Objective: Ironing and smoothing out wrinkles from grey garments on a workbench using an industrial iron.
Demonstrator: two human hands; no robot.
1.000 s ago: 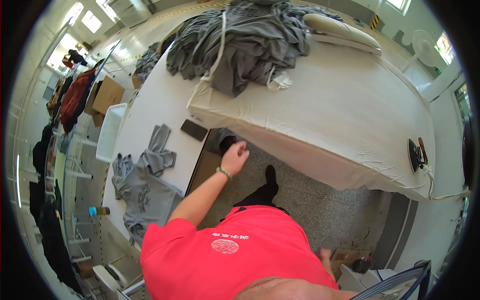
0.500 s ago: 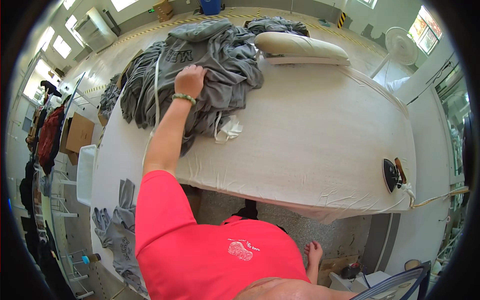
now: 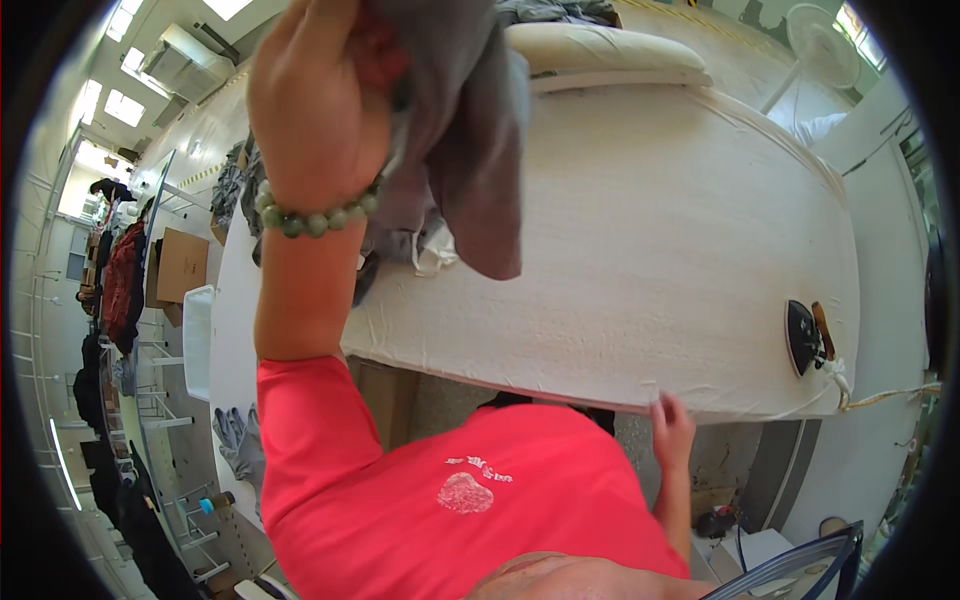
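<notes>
My left hand (image 3: 315, 120), a beaded bracelet at its wrist, is raised high and close to the camera, gripping a grey sweatshirt (image 3: 485, 150). The cloth hangs in blurred folds beside the wrist; its upper part runs out of the picture. Behind it, the pile of grey garments (image 3: 392, 246) on the padded white table (image 3: 620, 270) is mostly hidden, and a crumpled white piece (image 3: 434, 250) shows at its near side. Down at the table's front edge is my right hand (image 3: 673, 430), fingers loosely bent and apart, with nothing seen in them.
An iron (image 3: 803, 338) with a cord rests at the table's right end. Along the back lies a padded pressing arm (image 3: 605, 52). More grey clothing (image 3: 240, 445) lies at the lower left, near a white bin (image 3: 198, 342). A fan (image 3: 823, 45) stands beyond the table.
My left hand has come up off the pile toward the camera, lifting a grey sweatshirt. My right hand has risen from beside my body to the table's front edge. The view has shifted slightly.
</notes>
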